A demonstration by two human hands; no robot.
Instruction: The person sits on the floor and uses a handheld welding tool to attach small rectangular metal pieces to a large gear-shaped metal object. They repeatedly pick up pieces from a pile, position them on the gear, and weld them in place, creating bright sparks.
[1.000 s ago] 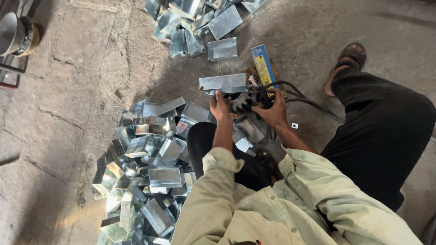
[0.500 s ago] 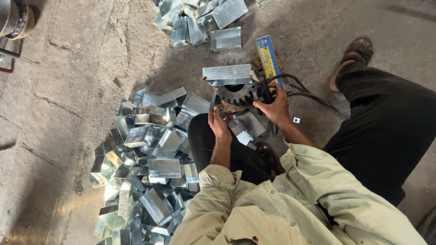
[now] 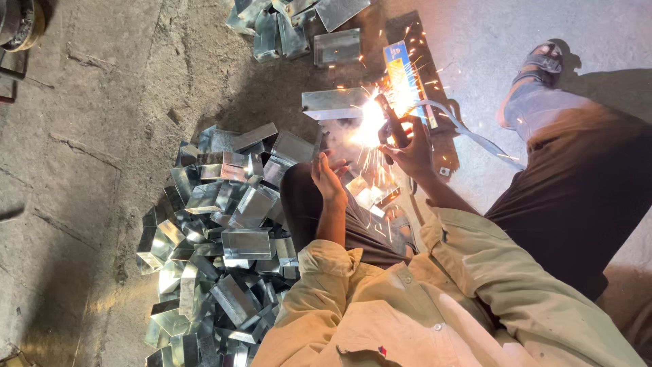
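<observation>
Lying heaped at the near left is a pile of shiny folded sheet-metal boxes [image 3: 217,251], with a smaller heap [image 3: 292,24] at the far edge and a flat blue-and-yellow packet [image 3: 402,78] further right. The left hand [image 3: 329,180], fingers loosely spread, rests beside a metal box [image 3: 336,103]. The right hand [image 3: 411,153] is clenched round a welding holder [image 3: 392,122] sparking at that box.
</observation>
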